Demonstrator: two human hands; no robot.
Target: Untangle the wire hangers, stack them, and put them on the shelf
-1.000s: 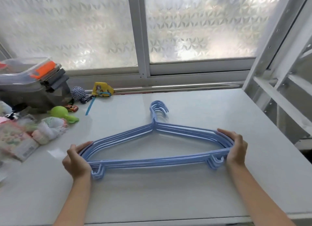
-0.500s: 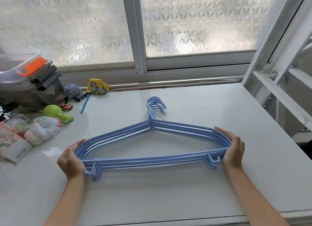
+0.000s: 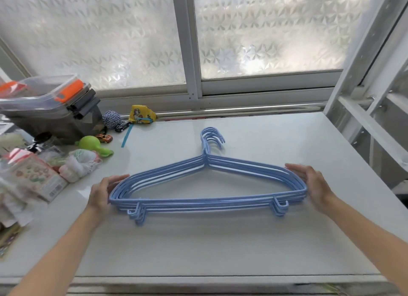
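Observation:
Several blue wire hangers [image 3: 205, 201] lie stacked one on another in the middle of the white table [image 3: 220, 247], hooks pointing away toward the window. My left hand [image 3: 101, 193] grips the stack's left corner with fingers curled over the top wires. My right hand [image 3: 313, 184] holds the right corner the same way. The stack looks slightly raised at its near edge; its shadow falls on the table beneath. The white metal shelf frame [image 3: 371, 123] stands at the table's right end.
At the left stand a clear storage box with an orange latch [image 3: 50, 110], a green toy [image 3: 90, 144], a mesh bag [image 3: 79, 168], printed packets [image 3: 35, 178], a twine ball [image 3: 112, 118], toy cars and a yellow pouch [image 3: 141, 114]. A frosted window runs behind.
Both hands stayed on the stack's corners. The hangers have been squared up and drawn slightly toward me; the camera view shifted a little.

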